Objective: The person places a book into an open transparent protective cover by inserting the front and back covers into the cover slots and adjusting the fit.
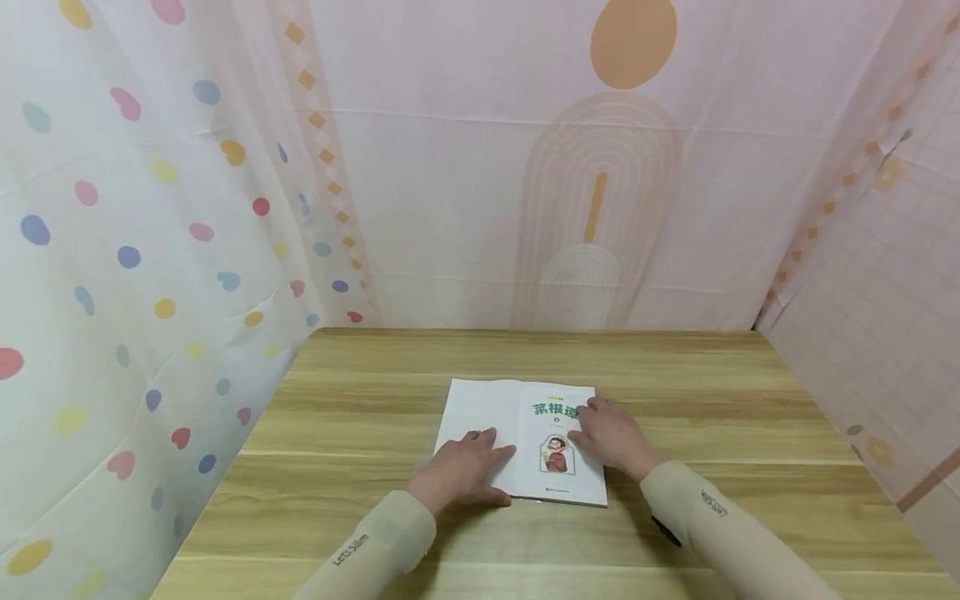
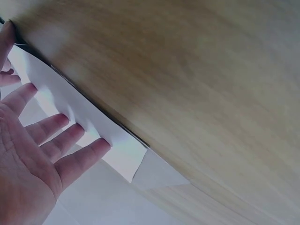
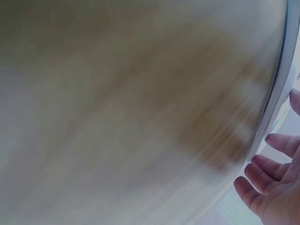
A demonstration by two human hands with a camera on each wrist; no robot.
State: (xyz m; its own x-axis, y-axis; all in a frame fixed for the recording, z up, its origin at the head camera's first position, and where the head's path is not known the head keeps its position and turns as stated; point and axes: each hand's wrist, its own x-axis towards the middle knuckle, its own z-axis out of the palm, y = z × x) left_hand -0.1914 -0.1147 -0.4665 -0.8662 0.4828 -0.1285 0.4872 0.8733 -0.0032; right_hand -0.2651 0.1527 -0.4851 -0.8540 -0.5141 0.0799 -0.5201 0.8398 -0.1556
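An open book lies flat on the table, its left page blank white and its right page printed with green characters and a small framed figure in red. My left hand rests spread on the left page, thumb near the lower edge. In the left wrist view the fingers lie extended over the white page. My right hand touches the right page's outer edge, fingertips over the printing. The right wrist view has its fingers loosely bent beside the book's page edge.
The wood-grain table extends around the book on all sides. Behind it hangs a pale pink curtain with arch shapes, and a curtain with coloured dots covers the left side.
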